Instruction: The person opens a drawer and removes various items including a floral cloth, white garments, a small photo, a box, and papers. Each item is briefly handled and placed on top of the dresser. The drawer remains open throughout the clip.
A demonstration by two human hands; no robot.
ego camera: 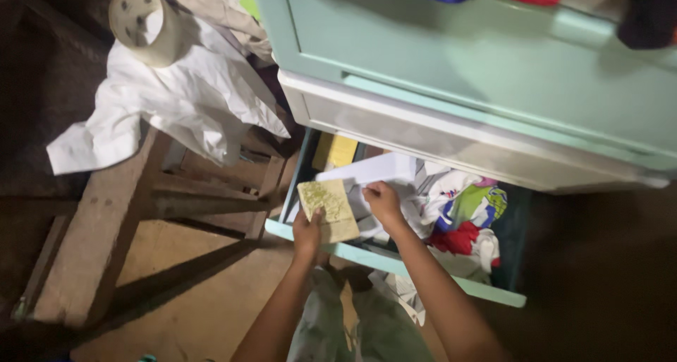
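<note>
**Inspector:** Dim earthen floor, 1 mint-green drawer unit (493, 73), bottom drawer (395, 263) pulled open over folded clothes (465, 214).

**Clerk:** Hands?

**Inspector:** Left hand (307, 234) is closed on a worn yellowish booklet (328, 209) by its lower edge, held above the drawer's front left corner. Right hand (383, 201) pinches white paper (370, 169) inside the drawer.

**Clerk:** Handling?

**Inspector:** Judged light, thin, fairly stiff, prone to tearing; grip at the spine or edge. 1 wooden stool (106, 221) under white cloth (183, 101) stands nearby.

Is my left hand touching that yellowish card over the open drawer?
Touching. The head view shows the left hand gripping the yellowish card by its lower left edge, thumb on its face.
</note>
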